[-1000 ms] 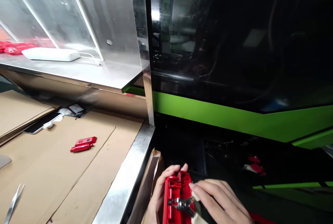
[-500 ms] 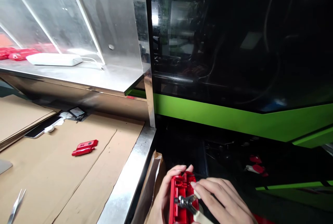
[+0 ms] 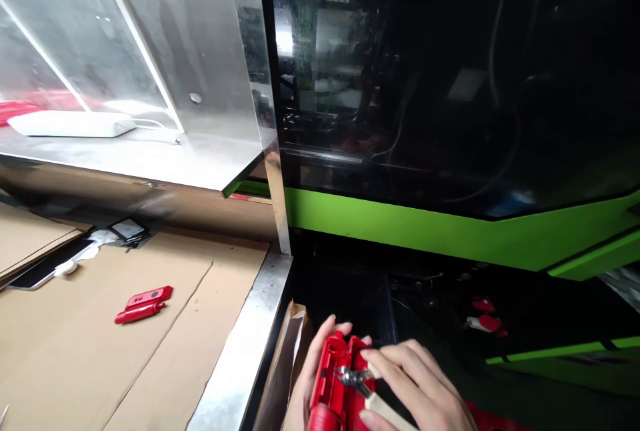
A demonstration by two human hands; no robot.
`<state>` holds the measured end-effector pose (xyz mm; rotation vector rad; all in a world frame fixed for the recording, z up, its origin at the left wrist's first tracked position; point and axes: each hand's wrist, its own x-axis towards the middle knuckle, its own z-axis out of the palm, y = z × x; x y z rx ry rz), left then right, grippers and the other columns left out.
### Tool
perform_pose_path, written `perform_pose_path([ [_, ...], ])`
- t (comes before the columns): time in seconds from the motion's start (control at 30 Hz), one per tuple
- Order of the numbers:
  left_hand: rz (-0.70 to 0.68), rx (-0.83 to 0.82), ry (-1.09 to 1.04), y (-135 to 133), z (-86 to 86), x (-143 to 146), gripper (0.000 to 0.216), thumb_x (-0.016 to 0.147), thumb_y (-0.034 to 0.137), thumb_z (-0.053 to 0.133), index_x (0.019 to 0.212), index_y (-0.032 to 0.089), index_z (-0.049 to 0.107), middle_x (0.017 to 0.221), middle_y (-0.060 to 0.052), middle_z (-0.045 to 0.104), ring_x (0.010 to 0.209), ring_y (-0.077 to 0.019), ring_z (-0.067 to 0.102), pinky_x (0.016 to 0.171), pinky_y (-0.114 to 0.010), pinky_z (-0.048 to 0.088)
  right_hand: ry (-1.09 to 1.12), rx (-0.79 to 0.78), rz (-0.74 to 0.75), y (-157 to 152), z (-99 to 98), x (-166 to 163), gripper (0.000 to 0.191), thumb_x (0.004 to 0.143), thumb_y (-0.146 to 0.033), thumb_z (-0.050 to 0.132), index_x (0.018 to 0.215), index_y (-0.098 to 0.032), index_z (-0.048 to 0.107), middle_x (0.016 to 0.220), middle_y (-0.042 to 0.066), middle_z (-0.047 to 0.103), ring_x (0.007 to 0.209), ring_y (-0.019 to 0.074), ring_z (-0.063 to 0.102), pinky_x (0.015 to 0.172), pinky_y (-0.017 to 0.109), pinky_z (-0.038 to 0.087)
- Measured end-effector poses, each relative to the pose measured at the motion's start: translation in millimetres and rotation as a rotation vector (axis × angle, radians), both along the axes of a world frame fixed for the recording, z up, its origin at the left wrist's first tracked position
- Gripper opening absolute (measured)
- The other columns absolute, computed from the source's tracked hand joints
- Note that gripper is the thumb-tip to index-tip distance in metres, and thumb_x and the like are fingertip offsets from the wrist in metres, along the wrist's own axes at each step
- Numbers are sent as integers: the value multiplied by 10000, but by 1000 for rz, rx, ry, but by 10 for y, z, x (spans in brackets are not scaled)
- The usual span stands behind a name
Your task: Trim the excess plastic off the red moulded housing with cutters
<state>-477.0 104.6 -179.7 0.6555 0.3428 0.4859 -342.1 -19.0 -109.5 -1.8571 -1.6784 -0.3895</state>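
Beside the bench, the left hand (image 3: 311,377) still grips the red housing (image 3: 334,384), now tilted leftward, right hand (image 3: 417,387) clasping cutters (image 3: 367,387)

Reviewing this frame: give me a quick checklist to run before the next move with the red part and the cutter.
1. Left hand grips red plastic part: ok.
2. Right hand holds cutter: ok.
3. Cutter's metal tip rests on the part: ok.
4. Right fingertips lie close to the tip: not ok.
5. What the tip bites: cannot tell.
6. Small red piece lies apart on the cardboard: ok.
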Motion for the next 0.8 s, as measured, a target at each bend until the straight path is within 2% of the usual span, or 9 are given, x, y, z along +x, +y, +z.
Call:
perform_pose_path([
  [0.07,-2,-64,-56,8,38,2,585,805,491,771,1356,398,599,1467,-67,564,1353,-363,507,1179,-504,354,-74,10,-6,-8,54,109,380,979,-423,544,1165,-110,655,1007,83,711,939,188,661,819,265,565],
  [0.17,-111,-287,-377,-10,129,40,809,795,719,650,1480,338,449,1548,-76,472,1379,-363,477,1154,-474,394,-123,3,-6,-36,188,218,372,989,-405,539,1157,-97,663,1037,84,722,986,198,653,860,296,544],
  [0.23,-191,-403,-533,-33,159,98,902,778,826,560,1500,306,408,1518,-82,505,1365,-315,503,1165,-437,378,-130,-29,44,-46,286,232,339,986,-388,562,1150,-115,679,1033,63,729,960,199,648,855,324,522],
  [0.33,-221,-423,-625,-70,162,199,975,799,848,480,1522,204,362,1447,-130,572,1307,-241,561,1132,-325,403,-157,-79,93,-15,387,176,302,1005,-370,550,1145,-148,699,1049,31,740,957,199,645,904,375,470],
  [0.43,-268,-404,-598,-99,190,255,1012,781,880,446,1510,180,396,1441,-125,577,1372,-267,489,1145,-321,381,-264,-65,116,55,435,87,280,1030,-302,499,1136,-151,711,1048,21,753,994,202,645,939,411,425],
  [0.57,-355,-359,-551,-111,287,258,1042,746,933,353,1502,220,425,1463,-155,544,1457,-387,346,1213,-505,281,-388,-53,167,121,517,13,253,991,-144,490,1095,-133,720,1037,23,760,1006,207,642,918,433,429],
  [0.67,-345,-347,-549,-97,349,243,1076,724,965,282,1486,227,462,1452,-181,534,1399,-406,433,1104,-495,446,-406,-54,179,140,581,-3,267,954,-86,499,1109,-119,714,1027,30,757,1004,209,648,901,433,452],
  [0.73,-365,-334,-500,-78,370,227,1042,714,969,321,1466,269,495,1442,-160,541,1349,-392,497,977,-421,548,-413,-56,185,151,594,-5,268,942,-73,503,1102,-120,714,1020,31,756,990,205,652,886,427,467],
  [0.8,-394,-330,-432,-58,377,205,986,707,954,395,1451,317,512,1444,-144,540,1308,-382,539,941,-401,568,-427,-60,195,163,586,-9,260,943,-79,505,1085,-128,718,1016,31,754,972,203,657,874,426,479],
])
